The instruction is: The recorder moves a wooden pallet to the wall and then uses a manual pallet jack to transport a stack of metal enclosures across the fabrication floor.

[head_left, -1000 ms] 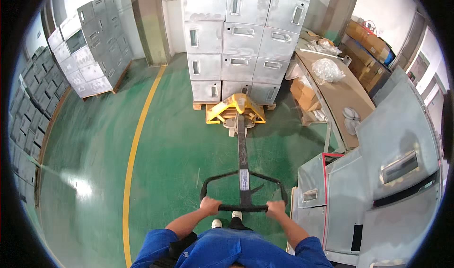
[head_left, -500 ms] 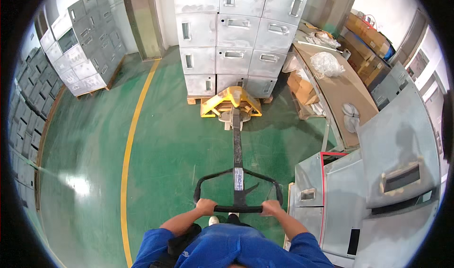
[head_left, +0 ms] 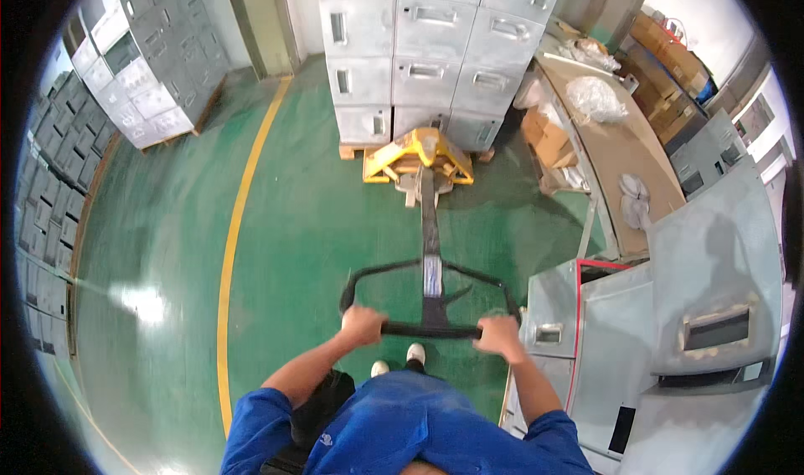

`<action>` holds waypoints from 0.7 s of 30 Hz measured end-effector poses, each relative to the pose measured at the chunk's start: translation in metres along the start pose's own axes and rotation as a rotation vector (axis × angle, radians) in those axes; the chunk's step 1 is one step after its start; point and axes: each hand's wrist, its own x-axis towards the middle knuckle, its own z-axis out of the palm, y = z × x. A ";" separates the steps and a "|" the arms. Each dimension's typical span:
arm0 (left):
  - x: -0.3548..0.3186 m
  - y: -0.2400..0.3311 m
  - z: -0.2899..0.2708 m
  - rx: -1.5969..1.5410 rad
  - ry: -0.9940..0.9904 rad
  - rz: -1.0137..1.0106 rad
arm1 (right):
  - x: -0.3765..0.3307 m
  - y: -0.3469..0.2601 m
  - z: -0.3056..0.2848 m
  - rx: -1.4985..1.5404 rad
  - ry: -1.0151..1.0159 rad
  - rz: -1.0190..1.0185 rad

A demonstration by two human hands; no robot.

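My left hand (head_left: 362,324) and my right hand (head_left: 497,336) both grip the black loop handle (head_left: 429,328) of a yellow pallet jack (head_left: 417,157). Its long tiller runs from the handle up to the yellow body, whose forks sit under a wooden pallet carrying a tall stack of grey metal cabinets (head_left: 427,48). My blue sleeves and white shoes show at the bottom of the view.
The floor is green with a yellow line (head_left: 239,224) on the left. More stacked grey cabinets (head_left: 142,64) stand at the far left. Grey metal units (head_left: 670,324) crowd my right side. A brown workbench (head_left: 611,140) with bags and cardboard boxes stands at the right.
The view has shifted; the pallet jack and cabinet stack appear slightly farther up and closer to the stack. Both hands keep their grip on the handle.
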 end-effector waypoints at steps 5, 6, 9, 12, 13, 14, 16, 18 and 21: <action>-0.002 -0.002 0.084 0.024 -0.088 0.048 | -0.010 0.013 0.113 -0.109 -0.059 0.008; 0.006 -0.006 0.117 -0.028 -0.199 0.097 | -0.016 0.014 0.145 -0.048 -0.145 0.008; 0.022 -0.009 0.106 0.003 -0.253 0.152 | -0.005 0.031 0.126 0.011 -0.246 -0.036; -0.001 0.000 0.012 0.002 -0.045 0.033 | -0.003 0.006 0.015 -0.025 -0.004 0.000; 0.002 0.002 -0.013 -0.036 0.087 0.044 | 0.005 0.005 -0.015 -0.043 -0.013 0.014; 0.006 -0.002 -0.018 0.031 0.187 0.073 | 0.012 0.004 -0.027 -0.065 -0.013 0.008; -0.001 -0.001 0.014 0.035 0.100 0.061 | 0.005 0.004 0.018 -0.050 0.046 -0.041; -0.004 0.000 0.085 0.048 -0.021 0.060 | -0.011 0.006 0.102 -0.125 -0.087 0.063; 0.014 -0.009 0.130 -0.026 -0.097 0.153 | -0.013 0.016 0.137 -0.012 -0.269 0.029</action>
